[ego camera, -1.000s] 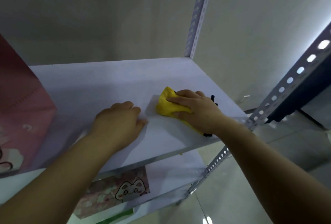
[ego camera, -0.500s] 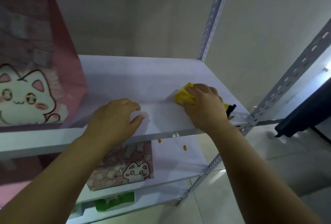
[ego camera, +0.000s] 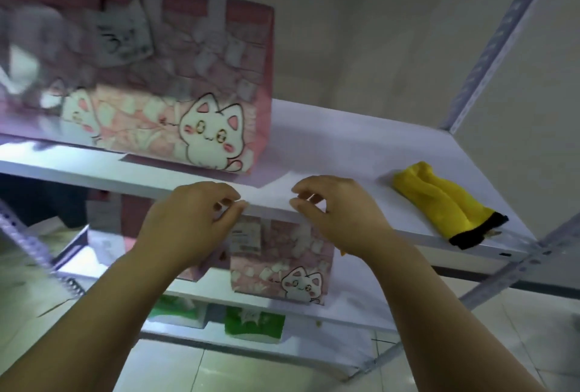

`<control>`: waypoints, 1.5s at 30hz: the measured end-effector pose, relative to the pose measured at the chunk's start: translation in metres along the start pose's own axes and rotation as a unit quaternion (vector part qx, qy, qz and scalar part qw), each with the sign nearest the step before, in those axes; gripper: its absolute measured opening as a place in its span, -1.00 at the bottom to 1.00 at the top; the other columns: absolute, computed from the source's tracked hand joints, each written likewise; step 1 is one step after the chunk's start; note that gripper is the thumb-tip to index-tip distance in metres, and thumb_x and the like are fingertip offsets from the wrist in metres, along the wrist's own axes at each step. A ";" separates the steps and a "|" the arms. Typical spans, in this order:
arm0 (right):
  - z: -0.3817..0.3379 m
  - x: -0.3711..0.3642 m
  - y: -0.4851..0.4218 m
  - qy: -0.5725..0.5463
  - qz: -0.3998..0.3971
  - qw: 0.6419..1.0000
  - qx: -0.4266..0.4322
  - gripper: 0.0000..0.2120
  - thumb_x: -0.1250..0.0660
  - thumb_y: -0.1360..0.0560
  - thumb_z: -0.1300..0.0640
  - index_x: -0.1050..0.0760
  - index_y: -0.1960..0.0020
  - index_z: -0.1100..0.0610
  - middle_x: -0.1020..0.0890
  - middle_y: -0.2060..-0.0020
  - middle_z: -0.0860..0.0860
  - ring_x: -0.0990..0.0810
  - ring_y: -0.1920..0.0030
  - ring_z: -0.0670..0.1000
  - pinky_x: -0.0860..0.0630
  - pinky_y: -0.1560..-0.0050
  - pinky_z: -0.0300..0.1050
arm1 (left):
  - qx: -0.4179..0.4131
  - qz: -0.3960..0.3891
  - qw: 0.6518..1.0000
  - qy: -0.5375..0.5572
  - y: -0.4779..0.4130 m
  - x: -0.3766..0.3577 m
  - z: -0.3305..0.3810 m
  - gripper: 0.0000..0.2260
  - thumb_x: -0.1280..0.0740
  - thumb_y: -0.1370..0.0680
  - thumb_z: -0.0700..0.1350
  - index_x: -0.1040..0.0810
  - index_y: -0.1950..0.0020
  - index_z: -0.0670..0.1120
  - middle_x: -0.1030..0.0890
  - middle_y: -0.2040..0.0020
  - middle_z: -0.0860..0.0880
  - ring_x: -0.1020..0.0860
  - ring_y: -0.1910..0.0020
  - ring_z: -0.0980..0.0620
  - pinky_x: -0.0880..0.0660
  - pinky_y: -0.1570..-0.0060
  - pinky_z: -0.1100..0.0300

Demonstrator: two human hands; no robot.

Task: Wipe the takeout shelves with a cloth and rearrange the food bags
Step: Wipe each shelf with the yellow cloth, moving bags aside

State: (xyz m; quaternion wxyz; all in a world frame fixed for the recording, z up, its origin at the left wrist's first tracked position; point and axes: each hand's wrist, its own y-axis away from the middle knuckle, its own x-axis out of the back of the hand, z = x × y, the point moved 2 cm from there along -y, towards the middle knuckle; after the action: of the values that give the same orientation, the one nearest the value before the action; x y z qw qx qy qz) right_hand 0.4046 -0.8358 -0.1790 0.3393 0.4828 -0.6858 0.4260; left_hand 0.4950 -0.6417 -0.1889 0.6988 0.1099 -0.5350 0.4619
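Note:
A yellow cloth (ego camera: 439,200) with a black edge lies on the right end of the white shelf (ego camera: 329,153), away from both hands. A tall pink food bag (ego camera: 163,90) with white cats stands on the shelf's left half. My left hand (ego camera: 188,219) and my right hand (ego camera: 335,212) hover side by side at the shelf's front edge, fingers loosely curled, holding nothing. A smaller pink cat bag (ego camera: 279,263) stands on the shelf below, partly hidden behind my hands.
Green and white packs (ego camera: 254,322) sit on the lowest shelf. Perforated grey metal posts (ego camera: 489,46) rise at the shelf's right corners. A pale wall stands behind, and a tiled floor (ego camera: 219,369) lies below.
My right hand let go of the yellow cloth, which now lies at the shelf's right end. Both hands came to the front edge. The view swung left, showing the whole pink bag.

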 end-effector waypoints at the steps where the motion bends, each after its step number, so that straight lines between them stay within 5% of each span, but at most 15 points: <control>1: -0.005 -0.004 -0.005 -0.001 0.002 1.000 -0.003 -0.74 -0.24 -0.52 -0.11 -0.52 -0.14 -0.06 -0.62 0.01 -0.17 -0.56 0.05 -0.13 -0.52 0.02 -0.10 | 0.012 -0.001 1.000 0.002 0.001 0.007 -0.011 -0.79 -0.26 -0.49 0.15 -0.61 0.02 0.11 -0.64 0.11 0.12 -0.56 0.17 0.09 -0.44 0.22 0.18; 6: -0.025 -0.021 -0.037 -0.017 0.035 0.997 -0.062 -0.70 -0.27 -0.49 -0.13 -0.46 -0.19 -0.07 -0.59 0.00 -0.16 -0.54 0.04 -0.08 -0.49 0.02 -0.10 | 0.081 0.013 0.996 0.032 -0.003 0.038 -0.071 -0.83 -0.29 -0.48 0.14 -0.60 0.06 0.10 -0.60 0.23 0.18 -0.58 0.22 0.15 -0.48 0.22 0.18; 13: -0.047 -0.041 -0.080 -0.095 0.128 0.974 -0.161 -0.26 -0.30 -0.42 -0.24 -0.11 -0.45 0.02 -0.33 -0.38 0.01 -0.38 -0.30 0.08 -0.36 -0.22 0.04 | 0.064 0.091 0.991 0.067 -0.033 0.067 -0.143 -0.58 -0.34 -0.49 0.05 -0.41 -0.32 -0.03 -0.54 -0.16 -0.02 -0.51 0.02 0.07 -0.51 0.04 0.07; 20: -0.067 -0.051 -0.100 -0.157 0.156 0.960 -0.174 -0.62 -0.32 -0.48 0.03 -0.32 -0.27 -0.06 -0.51 -0.08 -0.11 -0.53 -0.07 0.00 -0.54 -0.04 0.04 | 0.076 0.084 0.991 0.076 -0.067 0.065 -0.171 -0.43 -0.32 -0.51 0.04 -0.24 -0.43 -0.14 -0.37 -0.31 -0.14 -0.44 -0.22 -0.12 -0.44 -0.16 -0.06; 25: -0.065 -0.053 -0.101 -0.138 0.182 0.953 -0.198 -0.68 -0.30 -0.52 0.07 -0.33 -0.24 0.02 -0.47 0.14 -0.19 -0.47 0.17 -0.13 -0.36 0.27 -0.27 | 0.055 0.075 0.992 0.089 -0.078 0.060 -0.175 -0.81 -0.33 -0.49 -0.03 -0.42 0.01 -0.09 -0.45 0.02 -0.06 -0.53 0.08 -0.09 -0.50 0.09 -0.02; 27: -0.063 -0.053 -0.100 -0.140 0.197 0.948 -0.207 -0.73 -0.29 -0.52 0.10 -0.34 -0.19 0.02 -0.45 0.20 -0.25 -0.45 0.22 -0.20 -0.33 0.32 -0.33 | 0.042 0.093 0.990 0.098 -0.081 0.058 -0.177 -0.82 -0.34 -0.49 -0.07 -0.43 -0.02 -0.09 -0.45 0.05 -0.03 -0.53 0.11 -0.06 -0.48 0.13 0.04; 36: -0.028 -0.027 -0.087 -0.134 0.252 0.923 -0.260 -0.82 -0.25 -0.53 0.09 -0.35 -0.11 0.01 -0.49 0.21 -0.17 -0.51 0.22 -0.10 -0.38 0.33 -0.21 | 0.004 0.112 0.981 0.157 -0.099 0.037 -0.143 -0.73 -0.43 -0.43 -0.10 -0.44 -0.06 -0.04 -0.53 0.12 0.02 -0.54 0.19 0.00 -0.46 0.22 0.11; 41: 0.008 -0.003 -0.076 -0.111 0.275 0.912 -0.284 -0.80 -0.26 -0.52 0.14 -0.34 -0.11 0.07 -0.46 0.19 -0.10 -0.42 0.27 -0.14 -0.28 0.38 -0.27 | 0.006 0.086 0.983 0.165 -0.116 0.016 -0.098 -0.76 -0.42 -0.43 -0.12 -0.44 -0.02 -0.06 -0.54 0.09 -0.02 -0.56 0.14 -0.10 -0.52 0.14 -0.03; 45: 0.036 0.013 -0.070 -0.104 0.266 0.908 -0.306 -0.80 -0.25 -0.52 0.13 -0.33 -0.11 0.10 -0.48 0.16 -0.03 -0.46 0.22 0.01 -0.31 0.37 -0.18 | 0.009 0.073 0.986 0.149 -0.131 -0.001 -0.067 -0.80 -0.38 -0.44 -0.11 -0.44 -0.01 -0.08 -0.53 0.07 -0.06 -0.55 0.14 -0.13 -0.46 0.22 0.06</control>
State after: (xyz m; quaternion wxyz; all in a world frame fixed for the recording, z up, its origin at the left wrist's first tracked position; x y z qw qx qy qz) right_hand 0.4653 -0.8854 -0.1646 0.2710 0.1963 -0.9169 0.2175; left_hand 0.6381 -0.6704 -0.1723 0.7338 0.0067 -0.4278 0.5277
